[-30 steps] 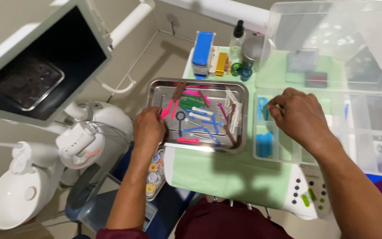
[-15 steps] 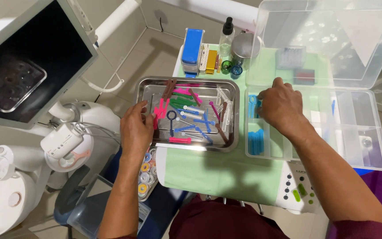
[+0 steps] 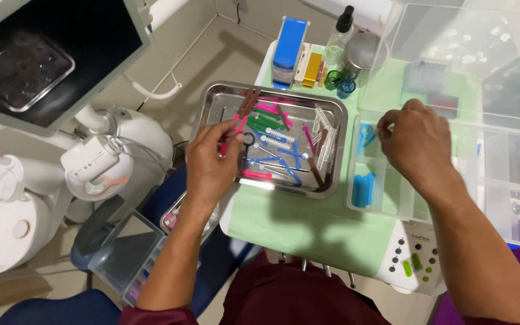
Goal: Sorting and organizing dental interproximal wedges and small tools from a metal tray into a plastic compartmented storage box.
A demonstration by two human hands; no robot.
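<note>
At the upper middle of the frame a blue box (image 3: 290, 49) stands upright, and just beside it on the right are a white packet and a yellow packet (image 3: 312, 68). Next to them stands a clear bottle with a black cap (image 3: 339, 41), with two small cups, one green and one blue (image 3: 345, 88), in front of it.

In the center lies a metal tray (image 3: 332, 180) on a light green cloth (image 3: 284, 219). The tray holds many small plastic pieces in pink, green, blue, brown and white, lying mixed together. The left hand (image 3: 210, 164) is over the left part of the tray and its fingers pinch a pink piece (image 3: 236, 127).

On the right side is a clear plastic box (image 3: 513, 198) with several compartments and its lid (image 3: 470, 54) open upward. One left compartment holds a few blue pieces (image 3: 363, 190). The right hand (image 3: 417, 144) is above the upper left compartment, fingers curled together near a blue piece (image 3: 365, 131); I cannot tell whether it grasps something.

At the lower right a white panel with buttons (image 3: 413, 265) is visible.
</note>
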